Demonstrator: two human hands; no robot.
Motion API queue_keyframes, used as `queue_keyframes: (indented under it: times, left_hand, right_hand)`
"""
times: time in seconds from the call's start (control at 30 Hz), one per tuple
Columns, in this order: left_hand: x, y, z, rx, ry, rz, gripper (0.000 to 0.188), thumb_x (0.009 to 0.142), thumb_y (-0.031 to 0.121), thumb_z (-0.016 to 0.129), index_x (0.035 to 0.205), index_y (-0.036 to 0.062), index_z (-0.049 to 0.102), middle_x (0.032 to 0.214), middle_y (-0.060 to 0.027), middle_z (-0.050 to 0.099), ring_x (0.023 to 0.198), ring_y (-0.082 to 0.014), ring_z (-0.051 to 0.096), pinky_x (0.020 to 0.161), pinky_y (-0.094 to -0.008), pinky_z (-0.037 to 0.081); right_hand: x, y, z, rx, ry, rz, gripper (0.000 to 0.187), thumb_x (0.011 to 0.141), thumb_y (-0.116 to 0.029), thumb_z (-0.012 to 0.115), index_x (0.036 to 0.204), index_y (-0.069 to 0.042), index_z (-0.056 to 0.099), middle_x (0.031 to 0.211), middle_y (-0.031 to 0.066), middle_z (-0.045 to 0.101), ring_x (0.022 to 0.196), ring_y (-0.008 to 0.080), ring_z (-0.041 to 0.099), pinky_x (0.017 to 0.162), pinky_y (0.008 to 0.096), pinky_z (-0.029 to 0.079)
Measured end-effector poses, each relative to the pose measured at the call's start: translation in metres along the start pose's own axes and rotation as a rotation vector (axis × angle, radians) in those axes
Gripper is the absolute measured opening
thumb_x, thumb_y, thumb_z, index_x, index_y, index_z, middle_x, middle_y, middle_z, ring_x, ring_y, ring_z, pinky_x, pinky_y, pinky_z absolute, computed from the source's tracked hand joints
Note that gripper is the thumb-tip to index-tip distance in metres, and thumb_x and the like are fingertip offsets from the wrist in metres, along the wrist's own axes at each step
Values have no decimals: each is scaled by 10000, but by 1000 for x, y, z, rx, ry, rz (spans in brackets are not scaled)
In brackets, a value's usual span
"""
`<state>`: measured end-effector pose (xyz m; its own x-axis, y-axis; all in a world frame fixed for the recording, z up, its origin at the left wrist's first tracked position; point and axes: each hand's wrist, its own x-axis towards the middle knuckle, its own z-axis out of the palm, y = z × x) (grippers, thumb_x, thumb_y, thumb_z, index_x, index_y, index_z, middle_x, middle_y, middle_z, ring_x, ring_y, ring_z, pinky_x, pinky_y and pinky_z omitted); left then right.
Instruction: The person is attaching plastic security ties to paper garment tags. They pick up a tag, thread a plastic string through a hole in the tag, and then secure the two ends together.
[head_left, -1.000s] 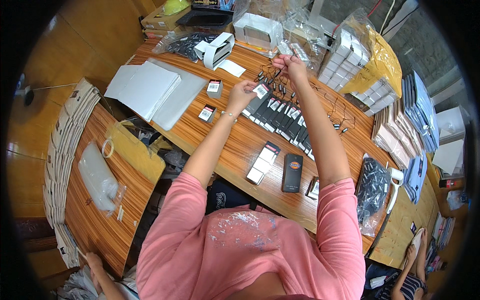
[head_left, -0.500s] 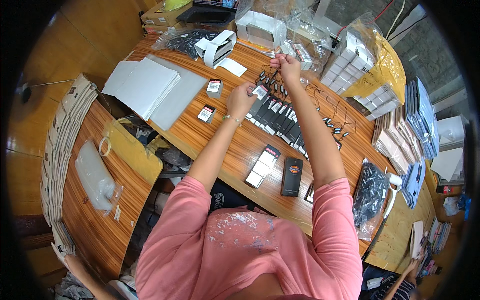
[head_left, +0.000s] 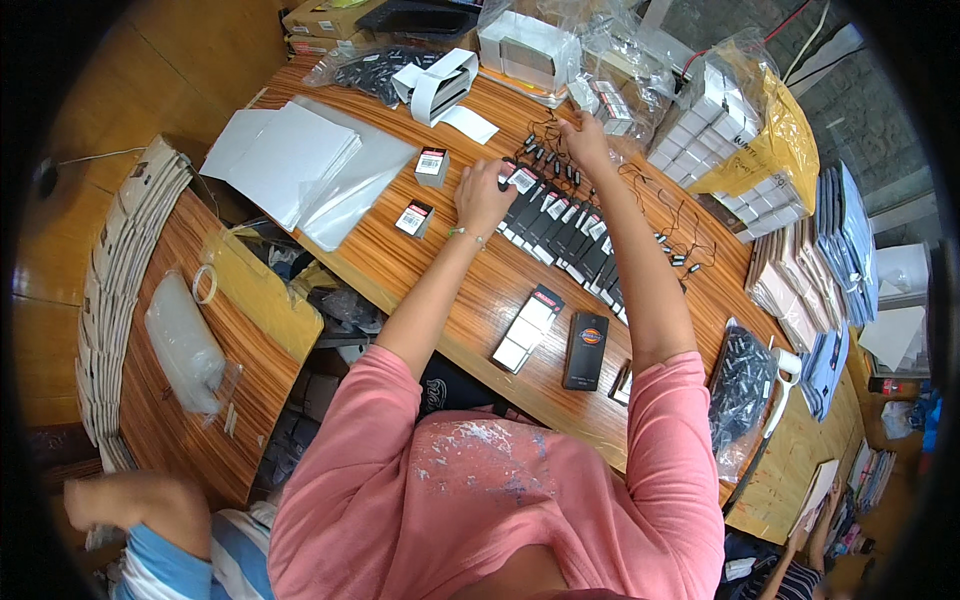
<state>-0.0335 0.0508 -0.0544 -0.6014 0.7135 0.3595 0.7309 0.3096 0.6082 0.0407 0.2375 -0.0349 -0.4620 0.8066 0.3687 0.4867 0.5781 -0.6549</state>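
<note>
A slanting row of black hang tags (head_left: pixel 556 228) lies overlapped on the wooden table, with white stickers near their tops. Black cords with small dark plastic seals (head_left: pixel 548 158) stretch from them toward the far side. My left hand (head_left: pixel 482 200) is at the row's left end, its fingers closed on the edge of a black tag. Beyond the tag tops, my right hand (head_left: pixel 584 142) is closed beside the cords; what its fingertips hold is hidden. Two small tag stacks (head_left: pixel 431 166) with stickers stand left of my left hand.
White sheets (head_left: pixel 285 165) lie at the left. Nearer me are a white-labelled tag stack (head_left: pixel 527 329) and a black tag stack (head_left: pixel 585 352). Bags of black seals (head_left: pixel 742 398) and wrapped white boxes (head_left: pixel 700 130) edge the table. Co-workers' arms (head_left: pixel 150 505) show at the lower corners.
My left hand has lowered the black tag onto the row's left end. My right hand has shifted slightly right and nearer. At lower left, a co-worker's arm has swung further into view.
</note>
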Motion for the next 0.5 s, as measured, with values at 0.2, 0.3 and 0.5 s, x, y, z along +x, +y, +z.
queue_keyframes:
  times: [0.2, 0.3, 0.5]
  left_hand:
    - [6, -19, 11, 38, 154, 8, 394, 705, 253, 635, 1049, 81, 549, 1021, -136, 519, 986, -316, 453, 833, -398, 377]
    - [7, -19, 9, 71, 40, -64, 453, 716, 311, 628, 1101, 87, 543, 1078, -139, 516, 1025, -323, 443, 869, -406, 359]
    - [8, -19, 2, 15, -116, -73, 408, 703, 313, 630, 1036, 80, 591, 1050, -111, 527, 1009, -313, 446, 855, -434, 358]
  right_hand:
    - [-65, -41, -20, -308, -360, -237, 472, 660, -387, 684, 1020, -96, 593, 1035, 135, 511, 1020, 306, 455, 824, 436, 385]
    - [-85, -42, -21, -427, -311, -254, 552, 627, -455, 688, 1056, -122, 589, 1074, 106, 490, 1069, 289, 403, 840, 442, 356]
    - [-90, -42, -12, -464, -350, -205, 607, 619, -503, 671, 1090, -132, 578, 1097, 111, 484, 1083, 297, 396, 850, 467, 337]
